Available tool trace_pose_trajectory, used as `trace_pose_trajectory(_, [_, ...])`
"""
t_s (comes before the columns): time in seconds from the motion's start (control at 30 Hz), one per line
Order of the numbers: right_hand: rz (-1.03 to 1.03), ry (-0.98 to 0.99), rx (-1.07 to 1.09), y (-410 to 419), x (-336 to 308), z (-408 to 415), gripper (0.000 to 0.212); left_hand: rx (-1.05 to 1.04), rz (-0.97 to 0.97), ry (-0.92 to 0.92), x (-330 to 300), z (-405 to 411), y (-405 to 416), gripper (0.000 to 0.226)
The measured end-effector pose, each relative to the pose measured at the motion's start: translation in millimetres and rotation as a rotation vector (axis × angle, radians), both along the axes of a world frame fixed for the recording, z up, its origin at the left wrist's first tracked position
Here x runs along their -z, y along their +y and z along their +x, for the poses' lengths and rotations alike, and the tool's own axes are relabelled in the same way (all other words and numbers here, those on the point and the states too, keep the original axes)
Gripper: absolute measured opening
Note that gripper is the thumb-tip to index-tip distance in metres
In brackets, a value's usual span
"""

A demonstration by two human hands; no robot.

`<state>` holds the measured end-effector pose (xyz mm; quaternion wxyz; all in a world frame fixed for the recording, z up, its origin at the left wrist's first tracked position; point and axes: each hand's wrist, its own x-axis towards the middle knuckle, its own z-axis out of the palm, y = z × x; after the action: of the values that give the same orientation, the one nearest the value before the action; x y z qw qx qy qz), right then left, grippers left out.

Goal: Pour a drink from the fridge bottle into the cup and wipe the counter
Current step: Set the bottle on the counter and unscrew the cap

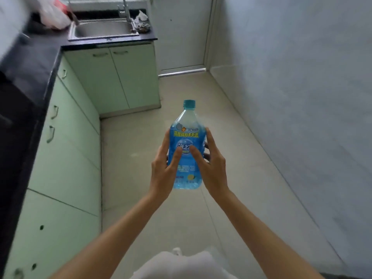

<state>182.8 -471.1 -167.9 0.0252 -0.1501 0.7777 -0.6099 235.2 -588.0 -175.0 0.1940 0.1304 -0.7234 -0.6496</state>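
Note:
A blue drink bottle (186,141) with a teal cap and a blue label is held upright in front of me, above the kitchen floor. My left hand (164,170) grips its left side, thumb across the label. My right hand (211,168) grips its right side, thumb on the label too. The cap is on. The black counter (34,63) runs along the left and turns toward the sink. No cup is in view.
A steel sink (102,30) with a tap sits in the far counter, a plastic bag (54,16) to its left and crumpled items (143,23) to its right. Pale green cabinets (66,150) line the left. A white door (181,33) and tiled wall (291,97) bound the floor.

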Motion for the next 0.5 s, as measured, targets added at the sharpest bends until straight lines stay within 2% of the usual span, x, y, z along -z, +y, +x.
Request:
trace_pose_trajectory(0.33, [-0.045,-0.077,-0.371,-104.8,4.0,-73.2,0.075,-0.412,-0.031,-0.078,11.7,-36.5,-79.3,0.066])
trace_pose_trajectory(0.5, [-0.046,-0.056,-0.592,-165.0,-5.8,-134.0,0.075,-0.635,-0.031,-0.041,-12.4,-78.4,-110.8,0.055])
